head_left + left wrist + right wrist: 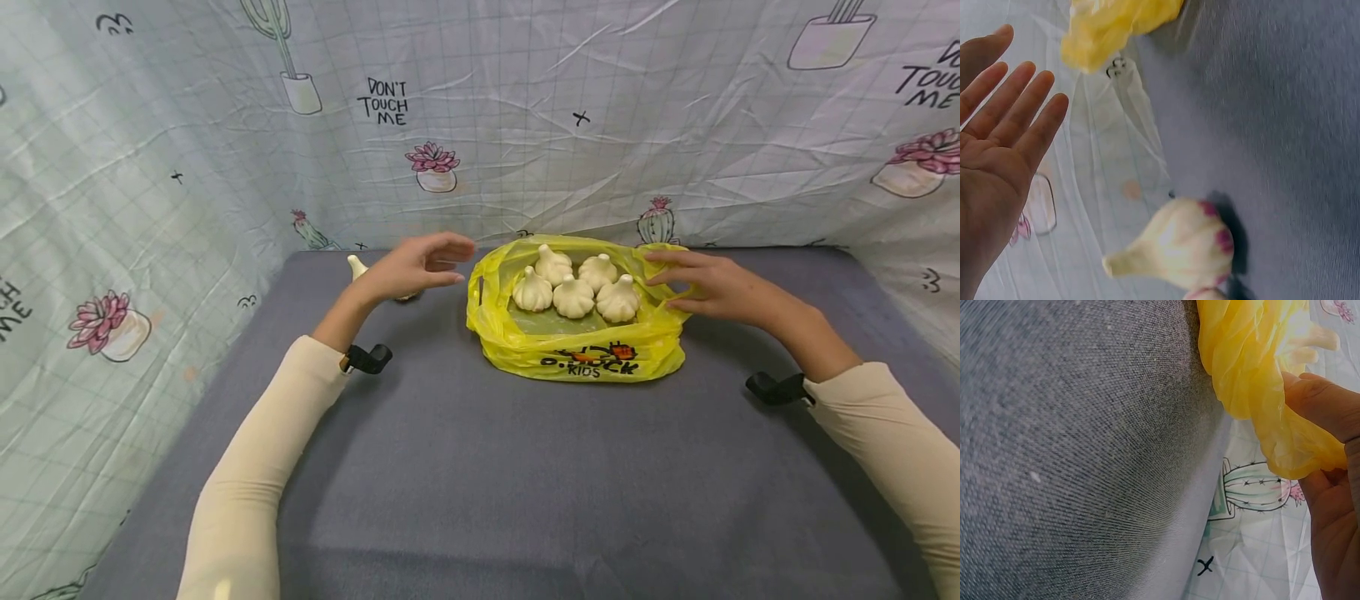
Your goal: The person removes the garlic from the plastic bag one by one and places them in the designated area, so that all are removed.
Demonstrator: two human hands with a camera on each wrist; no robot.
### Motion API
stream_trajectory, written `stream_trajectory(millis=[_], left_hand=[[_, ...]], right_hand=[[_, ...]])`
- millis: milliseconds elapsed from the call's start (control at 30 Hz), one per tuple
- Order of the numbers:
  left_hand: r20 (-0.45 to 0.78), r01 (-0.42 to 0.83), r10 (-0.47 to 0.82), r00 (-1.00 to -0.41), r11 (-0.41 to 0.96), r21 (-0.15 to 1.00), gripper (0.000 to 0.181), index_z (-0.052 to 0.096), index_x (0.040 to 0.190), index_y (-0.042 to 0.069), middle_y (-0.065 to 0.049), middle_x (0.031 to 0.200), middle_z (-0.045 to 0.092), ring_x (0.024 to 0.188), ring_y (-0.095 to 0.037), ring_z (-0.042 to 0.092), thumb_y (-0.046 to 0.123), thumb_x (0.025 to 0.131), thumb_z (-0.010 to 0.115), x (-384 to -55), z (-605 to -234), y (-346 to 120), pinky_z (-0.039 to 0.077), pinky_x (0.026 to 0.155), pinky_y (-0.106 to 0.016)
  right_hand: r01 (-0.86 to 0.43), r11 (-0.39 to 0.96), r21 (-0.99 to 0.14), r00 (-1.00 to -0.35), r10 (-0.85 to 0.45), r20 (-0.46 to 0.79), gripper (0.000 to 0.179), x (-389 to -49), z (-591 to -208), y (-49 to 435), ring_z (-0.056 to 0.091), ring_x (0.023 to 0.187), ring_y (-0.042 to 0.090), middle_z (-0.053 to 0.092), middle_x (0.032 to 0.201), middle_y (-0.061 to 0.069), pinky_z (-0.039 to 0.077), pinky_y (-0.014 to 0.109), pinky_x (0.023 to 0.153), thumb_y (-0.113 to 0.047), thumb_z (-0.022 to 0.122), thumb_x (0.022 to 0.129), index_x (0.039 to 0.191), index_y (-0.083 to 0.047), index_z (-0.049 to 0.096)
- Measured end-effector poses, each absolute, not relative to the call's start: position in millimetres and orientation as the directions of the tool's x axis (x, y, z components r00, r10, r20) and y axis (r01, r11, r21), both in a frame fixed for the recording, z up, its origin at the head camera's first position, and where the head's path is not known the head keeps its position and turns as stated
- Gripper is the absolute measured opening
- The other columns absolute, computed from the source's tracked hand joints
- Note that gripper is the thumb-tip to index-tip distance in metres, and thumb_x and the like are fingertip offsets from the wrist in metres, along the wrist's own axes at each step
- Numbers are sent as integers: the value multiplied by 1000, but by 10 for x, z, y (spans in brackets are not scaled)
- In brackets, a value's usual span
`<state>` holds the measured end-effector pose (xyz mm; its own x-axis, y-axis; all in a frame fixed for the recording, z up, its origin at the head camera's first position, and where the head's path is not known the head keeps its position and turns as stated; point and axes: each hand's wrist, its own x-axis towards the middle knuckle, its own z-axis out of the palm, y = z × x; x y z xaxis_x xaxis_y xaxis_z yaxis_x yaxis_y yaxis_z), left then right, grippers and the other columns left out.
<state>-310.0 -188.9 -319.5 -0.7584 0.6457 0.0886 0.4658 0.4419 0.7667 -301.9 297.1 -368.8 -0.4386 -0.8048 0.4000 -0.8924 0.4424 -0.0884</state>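
Observation:
A yellow plastic bag (585, 337) lies spread wide at the far middle of the table. Several whitish garlic bulbs (573, 297) sit inside it, stems up. My right hand (723, 287) holds the bag's right rim; the right wrist view shows the thumb (1322, 403) against the yellow plastic (1254, 381), with other fingers on its far side. My left hand (416, 267) hovers left of the bag, fingers extended and nothing in the palm. Beneath and behind it, partly hidden, a loose garlic bulb (1179, 247) rests on the table, touched by the edge of another bulb (1207, 294).
Dark grey cloth covers the table (480, 467). A printed white curtain (510, 108) hangs right behind its far edge, and another stretch of curtain (112, 217) runs along the left side. Black camera mounts (369, 359) stick out from both wrists.

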Motion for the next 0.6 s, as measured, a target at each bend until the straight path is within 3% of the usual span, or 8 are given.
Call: stream_trajectory(millis=[333, 600], left_hand=[[124, 483, 677, -725, 372, 793, 48, 53, 143, -3, -20, 145, 54, 133, -30, 54, 7, 98, 68, -3080, -3255, -1609, 45, 110, -43], [116, 486, 674, -729, 390, 782, 49, 52, 144, -2, -20, 146, 53, 135, -32, 53, 10, 99, 68, -3096, -3277, -1436, 45, 110, -39]], right_hand=[[-901, 422, -104, -427, -817, 388, 55, -3005, -3687, 2974, 58, 113, 43, 51, 144, 25, 59, 45, 69, 6, 88, 67, 119, 0, 70], [-896, 434, -94, -434, -813, 387, 56, -3007, -3700, 2981, 52, 125, 42, 51, 144, 24, 58, 47, 74, 5, 88, 68, 121, -1, 70]])
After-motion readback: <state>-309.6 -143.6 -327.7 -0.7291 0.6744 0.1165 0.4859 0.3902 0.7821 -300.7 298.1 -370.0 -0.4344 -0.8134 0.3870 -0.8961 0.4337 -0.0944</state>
